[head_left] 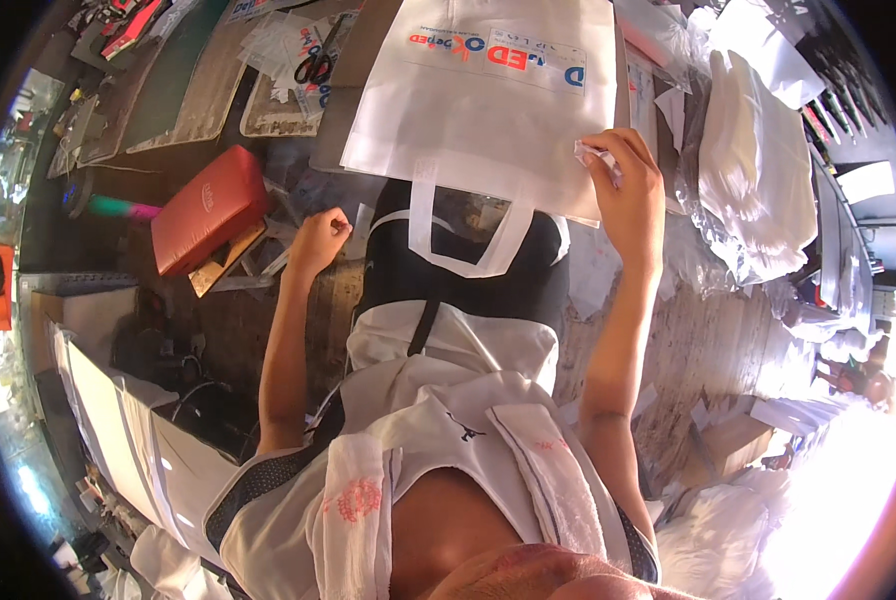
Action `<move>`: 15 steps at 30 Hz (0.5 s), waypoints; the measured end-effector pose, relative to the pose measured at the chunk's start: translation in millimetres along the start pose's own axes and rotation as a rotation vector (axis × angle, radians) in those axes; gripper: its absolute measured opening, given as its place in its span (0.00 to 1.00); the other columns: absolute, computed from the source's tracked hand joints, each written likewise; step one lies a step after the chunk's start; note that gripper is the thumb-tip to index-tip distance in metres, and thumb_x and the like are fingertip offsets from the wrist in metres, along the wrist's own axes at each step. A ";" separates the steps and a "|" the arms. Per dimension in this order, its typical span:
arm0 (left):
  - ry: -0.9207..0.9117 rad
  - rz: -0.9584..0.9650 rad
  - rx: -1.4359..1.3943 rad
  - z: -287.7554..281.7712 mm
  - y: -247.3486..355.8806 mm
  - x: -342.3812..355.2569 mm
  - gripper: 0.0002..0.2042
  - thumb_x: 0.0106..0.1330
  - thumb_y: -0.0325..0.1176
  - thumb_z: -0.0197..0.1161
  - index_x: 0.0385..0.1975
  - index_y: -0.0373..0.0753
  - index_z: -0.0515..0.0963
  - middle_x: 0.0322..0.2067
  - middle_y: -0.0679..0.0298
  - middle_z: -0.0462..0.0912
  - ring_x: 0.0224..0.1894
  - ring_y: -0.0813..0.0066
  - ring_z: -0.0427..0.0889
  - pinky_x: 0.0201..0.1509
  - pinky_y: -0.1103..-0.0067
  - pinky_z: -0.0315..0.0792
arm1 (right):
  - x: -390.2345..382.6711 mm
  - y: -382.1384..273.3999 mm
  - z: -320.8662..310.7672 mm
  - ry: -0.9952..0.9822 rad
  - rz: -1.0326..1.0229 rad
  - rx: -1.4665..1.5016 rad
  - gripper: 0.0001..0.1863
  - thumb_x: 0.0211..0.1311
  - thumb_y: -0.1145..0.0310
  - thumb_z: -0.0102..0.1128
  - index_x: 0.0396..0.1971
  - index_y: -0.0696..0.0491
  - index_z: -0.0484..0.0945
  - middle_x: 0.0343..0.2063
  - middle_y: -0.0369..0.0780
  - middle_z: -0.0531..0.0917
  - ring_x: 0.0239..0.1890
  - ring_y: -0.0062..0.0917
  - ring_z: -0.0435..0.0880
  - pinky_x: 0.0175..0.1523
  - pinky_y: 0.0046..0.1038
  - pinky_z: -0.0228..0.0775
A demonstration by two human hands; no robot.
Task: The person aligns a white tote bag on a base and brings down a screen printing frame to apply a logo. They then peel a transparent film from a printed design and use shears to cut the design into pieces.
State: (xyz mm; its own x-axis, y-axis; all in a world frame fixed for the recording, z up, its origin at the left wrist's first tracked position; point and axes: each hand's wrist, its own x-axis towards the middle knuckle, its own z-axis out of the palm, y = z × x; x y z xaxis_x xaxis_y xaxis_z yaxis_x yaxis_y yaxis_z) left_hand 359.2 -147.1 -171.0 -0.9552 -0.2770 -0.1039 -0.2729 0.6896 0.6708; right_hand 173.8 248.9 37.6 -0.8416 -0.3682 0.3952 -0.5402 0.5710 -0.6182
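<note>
A white tote bag (488, 110) with red and blue print lies flat in front of me. Its near loop handle (473, 262) hangs toward my lap. Over the bag's near right corner is my right hand (630, 185), its fingers pinching a small crumpled white scrap (598, 160). I cannot make out whether the scrap is cloth or plastic. My left hand (320, 240) is curled closed, left of the bag and apart from it. Whatever its fingers hold, if anything, is hidden.
A red padded block (211, 208) stands left of my left hand. Black-handled scissors (315, 68) lie among scraps at the far left. Stacked white bags (758, 150) in clear plastic are on the right. A cardboard box (728, 440) sits lower right, near the paper-strewn floor.
</note>
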 end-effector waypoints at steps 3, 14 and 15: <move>0.050 0.001 -0.025 -9.6 19.3 1.6 0.08 0.71 0.34 0.67 0.36 0.36 0.80 0.29 0.52 0.88 0.37 0.57 0.92 0.39 0.68 0.79 | -0.5 -2.7 -1.4 -0.012 0.031 -0.004 0.05 0.66 0.76 0.67 0.41 0.56 0.84 0.38 0.39 0.83 0.37 0.32 0.83 0.40 0.31 0.75; 0.770 0.446 -0.014 -95.7 197.2 34.0 0.07 0.75 0.28 0.63 0.48 0.38 0.83 0.49 0.56 0.85 0.51 0.62 0.86 0.52 0.69 0.80 | 2.6 0.7 2.1 -0.006 0.006 -0.022 0.05 0.65 0.77 0.66 0.40 0.56 0.84 0.38 0.40 0.83 0.34 0.34 0.82 0.41 0.32 0.75; 0.687 0.503 -0.006 -94.5 205.6 47.5 0.09 0.74 0.29 0.63 0.50 0.38 0.83 0.50 0.56 0.85 0.55 0.55 0.83 0.59 0.66 0.78 | 2.9 0.4 2.1 -0.003 0.009 -0.021 0.05 0.65 0.77 0.66 0.40 0.57 0.84 0.38 0.41 0.83 0.34 0.34 0.82 0.41 0.32 0.75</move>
State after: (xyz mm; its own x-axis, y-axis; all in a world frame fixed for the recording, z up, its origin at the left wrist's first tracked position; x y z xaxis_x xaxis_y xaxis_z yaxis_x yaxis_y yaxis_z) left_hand 268.5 -81.7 31.4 -0.6805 -0.2850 0.6750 0.1676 0.8362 0.5221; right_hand 171.1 246.6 37.1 -0.8462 -0.3653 0.3879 -0.5328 0.5897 -0.6069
